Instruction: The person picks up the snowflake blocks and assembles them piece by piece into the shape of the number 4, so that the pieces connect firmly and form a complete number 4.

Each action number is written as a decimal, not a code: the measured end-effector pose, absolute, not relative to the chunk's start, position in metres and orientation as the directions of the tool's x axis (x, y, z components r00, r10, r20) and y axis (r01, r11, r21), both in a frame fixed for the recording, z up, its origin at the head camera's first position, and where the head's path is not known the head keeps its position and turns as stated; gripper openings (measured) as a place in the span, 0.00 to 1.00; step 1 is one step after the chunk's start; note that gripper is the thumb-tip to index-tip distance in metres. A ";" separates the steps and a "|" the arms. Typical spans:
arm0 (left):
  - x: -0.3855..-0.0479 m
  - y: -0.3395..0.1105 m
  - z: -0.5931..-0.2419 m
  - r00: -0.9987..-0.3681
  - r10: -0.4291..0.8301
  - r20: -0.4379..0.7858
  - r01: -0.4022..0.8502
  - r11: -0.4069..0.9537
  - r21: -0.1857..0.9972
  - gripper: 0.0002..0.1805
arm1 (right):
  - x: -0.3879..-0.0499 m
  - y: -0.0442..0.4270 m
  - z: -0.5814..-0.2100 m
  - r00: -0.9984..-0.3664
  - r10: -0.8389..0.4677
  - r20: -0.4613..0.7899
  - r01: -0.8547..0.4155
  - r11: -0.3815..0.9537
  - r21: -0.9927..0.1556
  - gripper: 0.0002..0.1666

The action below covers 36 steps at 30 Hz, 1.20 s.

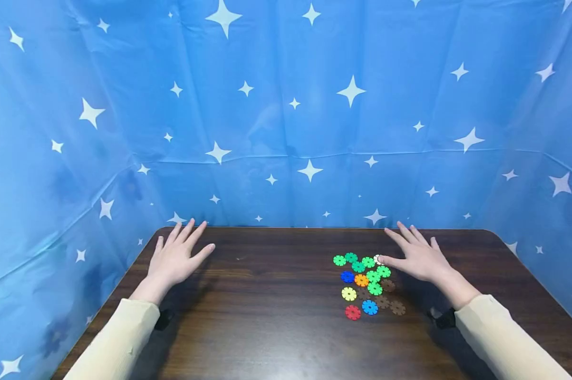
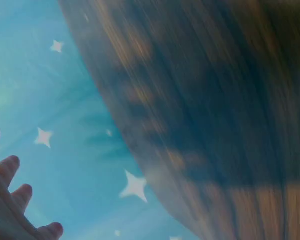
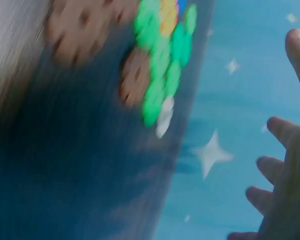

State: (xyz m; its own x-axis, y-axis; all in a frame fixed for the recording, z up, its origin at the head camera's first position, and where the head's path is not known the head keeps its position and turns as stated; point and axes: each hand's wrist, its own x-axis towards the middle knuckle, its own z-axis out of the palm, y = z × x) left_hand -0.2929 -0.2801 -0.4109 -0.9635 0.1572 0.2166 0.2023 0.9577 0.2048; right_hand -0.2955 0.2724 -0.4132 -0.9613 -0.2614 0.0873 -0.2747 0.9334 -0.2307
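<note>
My left hand (image 1: 174, 261) hovers over the far left part of the table, fingers spread and holding nothing. On the other side my right hand (image 1: 421, 258) is held above the table, its fingers spread too, with the thumb overlapping a white notched disc (image 1: 377, 259) from the head camera's angle. Flat notched plastic discs lie in a group left of that hand: several green ones (image 1: 374, 288), a dark blue disc (image 1: 347, 277), an orange disc (image 1: 362, 280), a yellow disc (image 1: 348, 294), a red disc (image 1: 353, 312), a light blue disc (image 1: 369, 307) and several brown ones (image 1: 397, 307).
The dark wooden table (image 1: 247, 316) has rounded far corners. A blue curtain (image 1: 266, 121) with white stars hangs behind it and along both sides. Dark straps (image 1: 443, 319) show at the sleeve cuffs. Both wrist views are blurred.
</note>
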 end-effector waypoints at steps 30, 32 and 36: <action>-0.250 -0.027 -0.444 -0.752 0.650 0.108 0.619 0.641 0.455 0.20 | -0.301 0.205 -0.476 -0.969 -0.245 -0.023 -0.150 0.660 -0.736 0.17; -0.254 -0.020 -0.447 -0.754 0.650 0.099 0.617 0.648 0.446 0.19 | -0.302 0.203 -0.477 -0.968 -0.250 -0.009 -0.162 0.655 -0.738 0.16; -0.264 -0.010 -0.451 -0.779 0.623 0.076 0.593 0.692 0.412 0.19 | -0.305 0.197 -0.477 -0.955 -0.295 0.025 -0.211 0.619 -0.757 0.16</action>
State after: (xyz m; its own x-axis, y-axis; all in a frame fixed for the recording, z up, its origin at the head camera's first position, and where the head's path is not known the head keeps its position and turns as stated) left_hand -0.2642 -0.0102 -0.4505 -0.7788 0.6226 0.0763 0.5932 0.6916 0.4122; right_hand -0.3051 0.1969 -0.4773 -0.9553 -0.2947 0.0251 -0.2108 0.6191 -0.7565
